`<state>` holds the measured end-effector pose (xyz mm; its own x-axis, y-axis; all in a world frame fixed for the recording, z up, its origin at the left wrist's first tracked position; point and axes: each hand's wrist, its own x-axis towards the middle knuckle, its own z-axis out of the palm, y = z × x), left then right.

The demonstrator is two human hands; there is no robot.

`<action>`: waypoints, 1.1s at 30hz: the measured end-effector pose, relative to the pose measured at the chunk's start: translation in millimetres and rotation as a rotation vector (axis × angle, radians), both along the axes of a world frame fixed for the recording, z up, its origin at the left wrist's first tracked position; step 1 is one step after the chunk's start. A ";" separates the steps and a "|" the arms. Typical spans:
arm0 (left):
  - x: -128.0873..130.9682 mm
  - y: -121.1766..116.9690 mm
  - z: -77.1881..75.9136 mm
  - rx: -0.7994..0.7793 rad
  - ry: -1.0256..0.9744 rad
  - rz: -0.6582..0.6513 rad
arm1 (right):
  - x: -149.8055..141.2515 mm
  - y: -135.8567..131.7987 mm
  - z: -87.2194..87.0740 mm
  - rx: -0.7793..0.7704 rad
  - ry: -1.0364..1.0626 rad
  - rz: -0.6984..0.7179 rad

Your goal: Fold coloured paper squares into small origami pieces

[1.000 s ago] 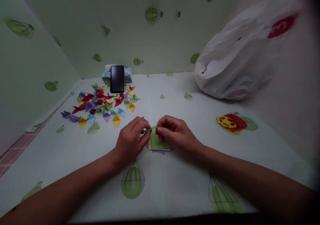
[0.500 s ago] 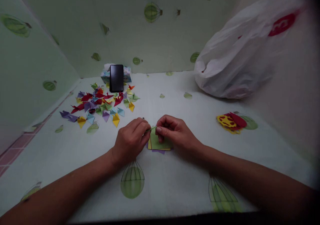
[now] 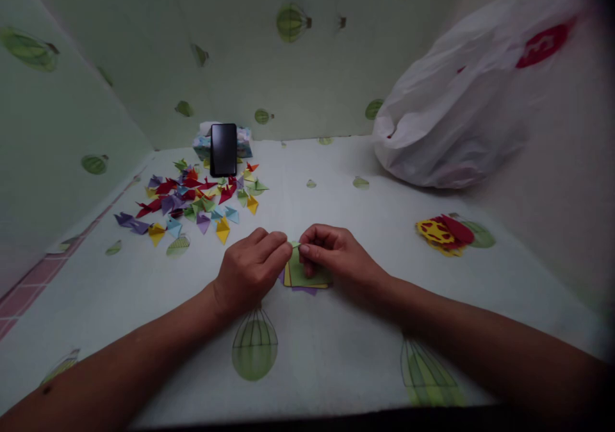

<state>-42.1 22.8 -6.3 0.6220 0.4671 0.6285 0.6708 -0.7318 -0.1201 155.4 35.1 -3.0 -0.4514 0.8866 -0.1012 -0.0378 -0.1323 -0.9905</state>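
Note:
Between my two hands is a small piece of folded green paper, mostly covered by fingers. My left hand is closed, with its thumb and fingertips at the paper's left end. On the other side, my right hand pinches the right end between thumb and forefinger, its other fingers curled. Just below the fingertips lies a stack of square paper sheets, green on top, with yellow and purple edges showing. My right hand hides part of that stack.
Several folded paper birds in many colours lie at the left. Behind them a black phone leans on a tissue box. Red and yellow cutouts lie at the right, before a white plastic bag.
My left hand has rolled over slightly and its fingers have shifted right along the green paper. The right hand has barely moved.

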 end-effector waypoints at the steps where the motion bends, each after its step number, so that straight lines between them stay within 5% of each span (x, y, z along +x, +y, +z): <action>1: -0.4 -0.3 0.5 0.004 0.008 -0.006 | -0.1 0.2 -0.5 -0.015 0.016 0.004; 22: 3.0 0.4 3.3 0.075 -0.020 -0.142 | -3.4 -1.6 -1.8 -0.264 0.232 -0.012; 33: 7.0 0.0 -0.2 -0.524 -0.489 0.072 | 3.3 5.0 0.3 0.153 0.000 -0.085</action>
